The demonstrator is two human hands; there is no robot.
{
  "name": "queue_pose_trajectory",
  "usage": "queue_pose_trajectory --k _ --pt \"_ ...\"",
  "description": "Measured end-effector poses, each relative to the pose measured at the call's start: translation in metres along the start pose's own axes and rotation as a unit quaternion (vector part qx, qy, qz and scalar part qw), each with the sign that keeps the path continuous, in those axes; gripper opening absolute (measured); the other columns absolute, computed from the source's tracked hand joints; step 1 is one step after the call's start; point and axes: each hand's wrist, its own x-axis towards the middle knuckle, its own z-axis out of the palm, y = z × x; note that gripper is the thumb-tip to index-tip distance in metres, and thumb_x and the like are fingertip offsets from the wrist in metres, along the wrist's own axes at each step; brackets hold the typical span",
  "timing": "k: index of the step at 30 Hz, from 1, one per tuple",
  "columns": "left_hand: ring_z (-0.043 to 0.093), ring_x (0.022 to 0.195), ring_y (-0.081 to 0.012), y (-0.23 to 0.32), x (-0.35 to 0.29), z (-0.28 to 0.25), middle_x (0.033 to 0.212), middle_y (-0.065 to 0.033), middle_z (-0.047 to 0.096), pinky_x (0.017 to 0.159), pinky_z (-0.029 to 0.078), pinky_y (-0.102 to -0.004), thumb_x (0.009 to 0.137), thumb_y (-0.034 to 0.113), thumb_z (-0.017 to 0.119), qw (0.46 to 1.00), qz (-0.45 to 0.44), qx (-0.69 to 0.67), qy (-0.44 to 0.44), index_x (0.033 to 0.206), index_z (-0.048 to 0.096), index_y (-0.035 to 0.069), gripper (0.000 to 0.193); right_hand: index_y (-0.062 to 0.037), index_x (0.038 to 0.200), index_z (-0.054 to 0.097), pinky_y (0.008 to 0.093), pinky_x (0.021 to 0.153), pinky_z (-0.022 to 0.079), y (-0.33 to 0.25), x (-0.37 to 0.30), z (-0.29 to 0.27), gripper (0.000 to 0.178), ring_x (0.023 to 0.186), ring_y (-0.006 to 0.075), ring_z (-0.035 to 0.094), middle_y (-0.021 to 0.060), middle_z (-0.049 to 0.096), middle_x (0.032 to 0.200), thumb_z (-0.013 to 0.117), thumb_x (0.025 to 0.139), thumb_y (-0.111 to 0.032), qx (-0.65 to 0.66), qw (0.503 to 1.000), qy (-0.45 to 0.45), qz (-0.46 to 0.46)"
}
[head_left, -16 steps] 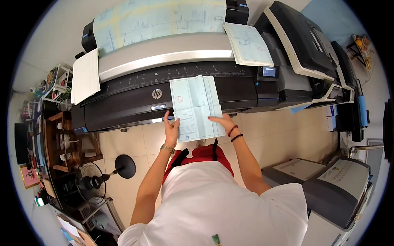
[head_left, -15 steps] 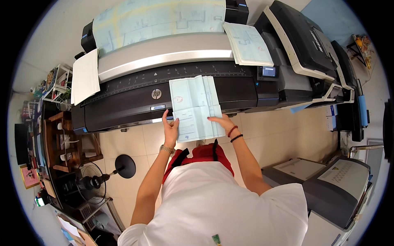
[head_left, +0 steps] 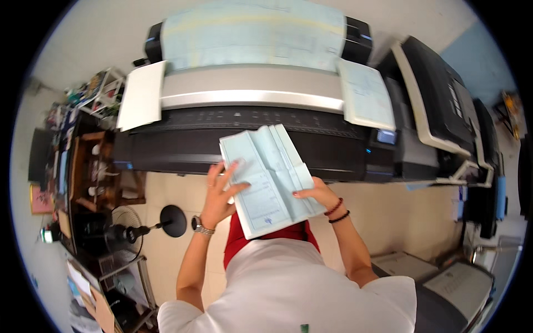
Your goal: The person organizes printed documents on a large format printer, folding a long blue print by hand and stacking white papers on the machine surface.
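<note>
A folded light-blue printed drawing [head_left: 261, 183], creased lengthwise, is held in front of my body, tilted with its top toward the left. My right hand [head_left: 322, 195] grips its right edge, thumb on top and the other fingers hidden underneath. Against the left edge lies my left hand [head_left: 219, 194], its fingers spread and their tips over the printed side. Just beyond the paper stretches a wide large-format printer [head_left: 189, 152] with a black front and silver cover.
A large blue sheet [head_left: 250, 39] drapes over the printer's back. White papers [head_left: 143, 94] rest on its left end, folded blue drawings [head_left: 366, 94] on its right. A copier [head_left: 438, 89] stands farther right. At lower left is a floor fan [head_left: 125, 230].
The folded drawing has come closer to my body and turned, its top tipping left. My left fingers have spread onto its surface from the edge. The view has shifted.
</note>
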Motion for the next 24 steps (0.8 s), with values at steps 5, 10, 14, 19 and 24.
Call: queue_pose_trajectory --k 5,10,14,19,24 --pt "0.063 0.099 -0.0232 -0.018 0.009 -0.055 0.11 -0.0045 0.066 0.096 0.047 -0.0417 0.068 0.011 0.071 0.997 0.046 -0.053 -0.014 0.096 0.066 0.013 0.029 0.0042 0.131 0.05 0.0306 0.101 0.037 -0.023 0.035 0.043 0.058 0.116 0.0177 0.051 0.0089 0.058 0.124 0.071 0.078 -0.01 0.029 0.99 -0.124 0.053" --pt "0.066 0.072 -0.018 -0.065 -0.007 -0.102 0.079 -0.0014 0.068 0.079 0.056 -0.0329 0.065 0.013 0.073 0.999 0.05 -0.019 -0.005 0.091 0.069 0.009 0.027 -0.009 0.147 0.031 0.0359 0.11 0.027 -0.035 0.087 0.097 0.075 0.138 0.0228 0.031 0.0155 0.024 0.153 0.068 0.082 -0.011 0.06 0.988 -0.128 -0.059" --pt "0.062 0.058 -0.024 -0.131 -0.014 -0.143 0.069 -0.008 0.064 0.066 0.054 -0.0285 0.072 0.018 0.079 0.993 -0.11 -0.026 0.046 0.09 0.07 0.004 0.025 -0.0012 0.138 0.045 0.0347 0.113 0.02 -0.054 0.167 0.131 0.05 0.137 0.0244 0.035 0.0129 0.037 0.149 0.054 0.091 -0.015 -0.057 0.968 -0.229 -0.086" --pt "0.07 0.077 -0.0202 -0.237 0.022 -0.202 0.086 -0.019 0.07 0.067 0.054 -0.0312 0.078 0.017 0.078 0.926 -0.308 -0.106 0.191 0.107 0.058 -0.007 0.043 0.0001 0.149 0.015 0.0444 0.115 0.02 -0.1 0.278 0.215 0.106 0.142 0.0267 0.022 0.0121 0.018 0.156 0.01 0.081 -0.081 0.119 0.944 -0.278 -0.132" --pt "0.07 0.078 -0.0252 -0.376 0.079 -0.246 0.091 -0.0225 0.069 0.069 0.054 -0.0341 0.08 0.026 0.076 0.93 -0.32 -0.041 0.177 0.119 0.048 -0.007 0.059 0.0034 0.136 0.041 0.0363 0.104 0.038 -0.167 0.438 0.28 0.066 0.124 0.0229 0.046 0.0105 0.048 0.137 0.048 0.093 -0.046 0.184 0.962 -0.128 -0.156"
